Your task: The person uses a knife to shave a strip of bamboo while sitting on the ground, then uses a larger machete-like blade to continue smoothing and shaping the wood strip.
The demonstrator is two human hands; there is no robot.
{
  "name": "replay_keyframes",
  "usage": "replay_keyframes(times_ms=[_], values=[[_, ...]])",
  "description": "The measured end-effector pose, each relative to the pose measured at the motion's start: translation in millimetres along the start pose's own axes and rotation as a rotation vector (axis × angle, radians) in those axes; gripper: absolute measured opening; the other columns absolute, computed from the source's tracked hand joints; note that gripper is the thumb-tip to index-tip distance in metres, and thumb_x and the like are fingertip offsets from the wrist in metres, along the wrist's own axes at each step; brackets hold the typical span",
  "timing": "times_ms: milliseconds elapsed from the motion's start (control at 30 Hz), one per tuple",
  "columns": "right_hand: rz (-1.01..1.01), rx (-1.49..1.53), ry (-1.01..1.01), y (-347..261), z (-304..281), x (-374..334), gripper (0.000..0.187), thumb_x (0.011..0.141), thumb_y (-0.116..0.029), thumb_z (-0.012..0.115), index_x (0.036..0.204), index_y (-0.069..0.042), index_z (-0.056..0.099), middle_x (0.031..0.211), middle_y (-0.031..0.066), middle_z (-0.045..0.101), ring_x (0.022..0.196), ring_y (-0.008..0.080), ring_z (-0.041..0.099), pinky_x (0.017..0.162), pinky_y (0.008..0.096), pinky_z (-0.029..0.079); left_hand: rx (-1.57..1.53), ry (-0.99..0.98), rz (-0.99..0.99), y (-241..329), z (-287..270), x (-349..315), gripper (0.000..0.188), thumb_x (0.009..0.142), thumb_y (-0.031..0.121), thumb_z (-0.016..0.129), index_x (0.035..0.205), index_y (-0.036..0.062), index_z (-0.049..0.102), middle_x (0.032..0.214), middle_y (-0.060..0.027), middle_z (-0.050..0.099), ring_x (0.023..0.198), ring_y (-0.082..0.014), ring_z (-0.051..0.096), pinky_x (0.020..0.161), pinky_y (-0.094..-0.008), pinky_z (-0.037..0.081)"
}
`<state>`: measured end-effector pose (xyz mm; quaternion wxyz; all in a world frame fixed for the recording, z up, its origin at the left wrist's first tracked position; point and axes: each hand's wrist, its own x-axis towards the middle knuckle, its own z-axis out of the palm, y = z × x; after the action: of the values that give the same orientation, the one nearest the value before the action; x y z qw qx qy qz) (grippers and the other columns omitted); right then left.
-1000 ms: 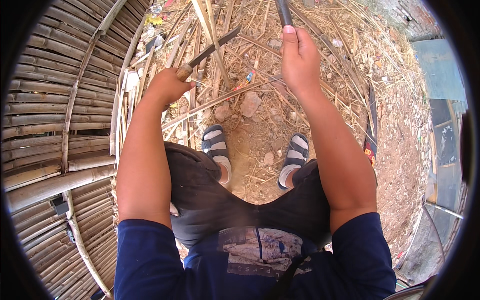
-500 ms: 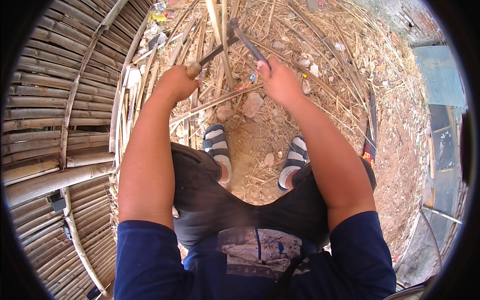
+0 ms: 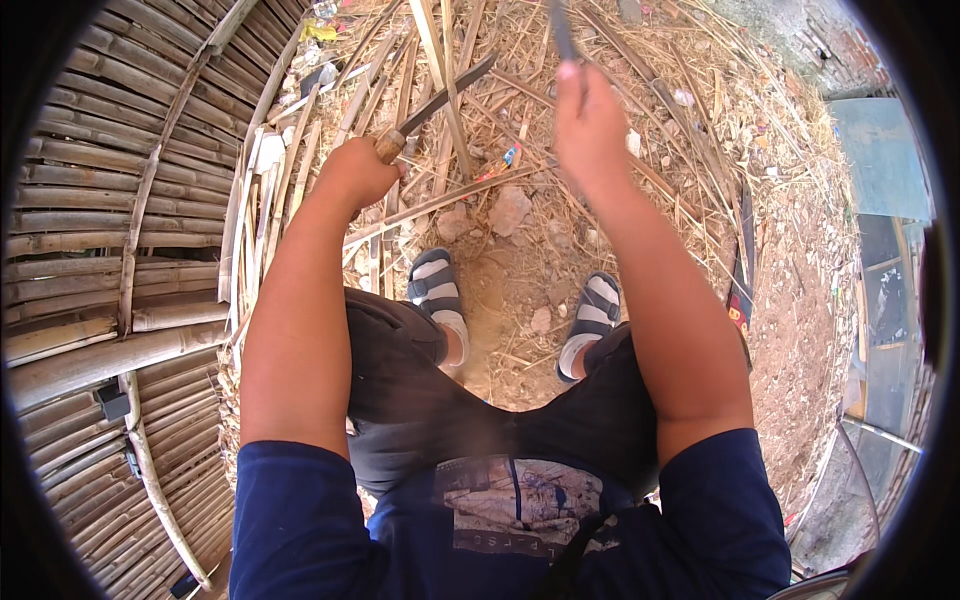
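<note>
Straw-littered ground [image 3: 495,295] here. Left hand [image 3: 357,174] has its fingers round the knife [image 3: 424,112], blade crossing the bamboo [image 3: 429,42] up front; right hand [image 3: 590,125] grips a dark rod [image 3: 562,32]. I'd keep the blade steady, strike square.

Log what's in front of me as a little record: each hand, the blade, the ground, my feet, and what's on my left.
Left hand: gripping a wooden-handled knife
Right hand: gripping a dark rod, far end out of view
Blade: crossing a pale bamboo strip
Ground: straw-littered dirt
Feet: strapped sandals
Left side: bamboo slats
</note>
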<state>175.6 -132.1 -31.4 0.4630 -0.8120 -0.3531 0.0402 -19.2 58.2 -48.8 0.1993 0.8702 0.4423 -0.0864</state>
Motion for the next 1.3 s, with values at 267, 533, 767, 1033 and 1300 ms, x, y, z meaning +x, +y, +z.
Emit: replay_keyframes(times_ms=[267,533,767,1033,1300], values=[[0.181,-0.177,-0.388,7.2,7.4,1.9,0.049,0.105,-0.044,0.040,0.108,-0.001,0.061,0.082,0.0141,0.067,0.074,0.0307,0.066,0.068,0.0475,0.050,0.017,-0.013,-0.012,-11.5,6.1,4.9,0.053,0.082,0.042,0.075,0.114,0.0001,0.066,0.104,-0.0221,0.070,0.097,-0.0358,0.069,0.085,-0.0437,0.052],[-0.070,0.177,0.168,-20.1,-8.2,11.0,0.044,0.105,-0.043,0.044,0.098,-0.002,0.060,0.065,0.0086,0.057,0.061,0.0203,0.058,0.059,0.0406,0.047,0.016,0.022,-0.012,2.2,9.5,1.5,0.049,0.083,0.040,0.074,0.107,-0.0016,0.070,0.102,-0.0224,0.072,0.097,-0.0370,0.069,0.085,-0.0448,0.054],[0.156,-0.268,-0.349,37.4,29.0,-12.1,0.048,0.104,-0.043,0.043,0.111,0.000,0.063,0.082,0.0187,0.067,0.077,0.0307,0.067,0.074,0.0482,0.052,0.010,-0.078,-0.041,3.5,7.6,2.6,0.053,0.085,0.041,0.073,0.116,-0.0015,0.064,0.104,-0.0222,0.070,0.094,-0.0352,0.070,0.083,-0.0440,0.054],[0.047,0.137,0.079,-19.6,-2.8,17.6,0.049,0.105,-0.043,0.040,0.110,0.000,0.063,0.078,0.0166,0.064,0.074,0.0309,0.065,0.071,0.0456,0.052,0.021,-0.036,-0.025,-2.6,17.2,4.1,0.058,0.083,0.044,0.074,0.115,-0.0029,0.063,0.102,-0.0232,0.070,0.091,-0.0358,0.070,0.082,-0.0446,0.054],[0.045,-0.308,-0.297,67.3,47.5,-15.4,0.050,0.105,-0.049,0.041,0.099,-0.003,0.059,0.069,0.0102,0.059,0.060,0.0222,0.056,0.060,0.0427,0.048,0.060,-0.036,0.019,-1.0,22.0,4.3,0.056,0.082,0.043,0.075,0.113,-0.0018,0.064,0.100,-0.0222,0.070,0.091,-0.0353,0.070,0.082,-0.0439,0.054]])
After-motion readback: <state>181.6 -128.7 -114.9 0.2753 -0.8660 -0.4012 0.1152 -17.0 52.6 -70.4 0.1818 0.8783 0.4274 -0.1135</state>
